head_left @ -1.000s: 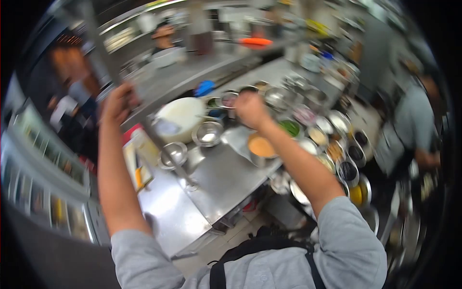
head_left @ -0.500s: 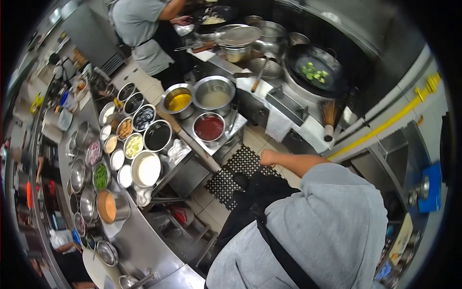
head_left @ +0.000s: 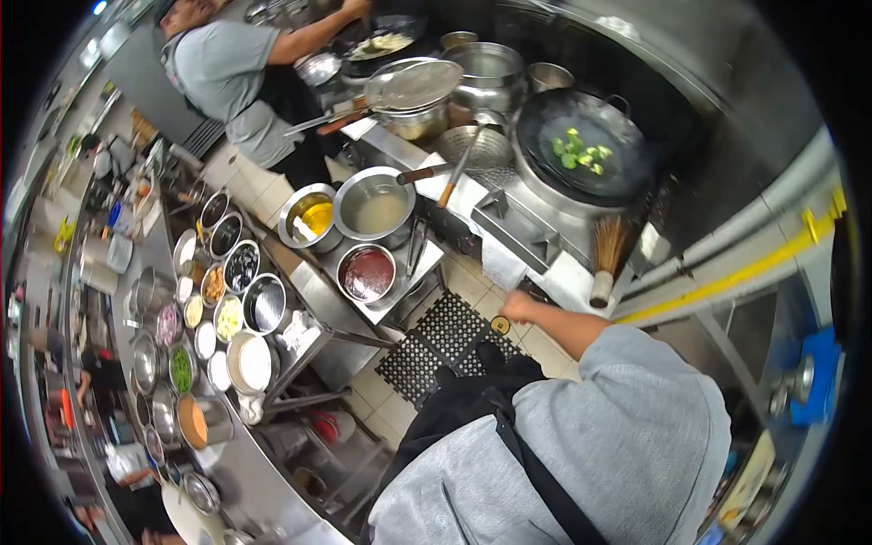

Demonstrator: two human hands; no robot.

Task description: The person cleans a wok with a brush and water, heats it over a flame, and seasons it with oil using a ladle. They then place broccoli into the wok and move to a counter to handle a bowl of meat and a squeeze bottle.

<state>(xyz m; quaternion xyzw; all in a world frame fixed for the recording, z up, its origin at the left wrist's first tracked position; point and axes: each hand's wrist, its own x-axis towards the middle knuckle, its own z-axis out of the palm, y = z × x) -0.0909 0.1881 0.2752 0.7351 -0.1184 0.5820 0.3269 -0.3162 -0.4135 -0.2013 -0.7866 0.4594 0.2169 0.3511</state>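
My right hand (head_left: pixel 520 307) is closed, its fingers curled out of sight, low beside the front of the stove counter. Close above it hangs a white cloth (head_left: pixel 502 265) over the counter edge. My left hand is out of view. On the burner beyond sits a black wok (head_left: pixel 552 173) with faint steam, holding pieces of green vegetable (head_left: pixel 579 153). A bamboo brush (head_left: pixel 610 250) stands at the wok's near side. Left of the wok rest a perforated strainer (head_left: pixel 481 153) and a wooden-handled ladle (head_left: pixel 454 173). Between brush and strainer is a rectangular metal tray (head_left: pixel 520 234).
A low cart bears pots of yellow oil (head_left: pixel 316 218), cloudy liquid (head_left: pixel 381 213) and red sauce (head_left: pixel 368 272). Ingredient containers crowd the left counter (head_left: pixel 263 472). Another person (head_left: pixel 227 82) works at a second wok (head_left: pixel 386 41). A perforated black mat (head_left: pixel 427 341) covers some floor.
The view has shifted, so the cart and left containers sit lower and further left. My right hand remains closed, slightly lower and to the right. More of the other person shows.
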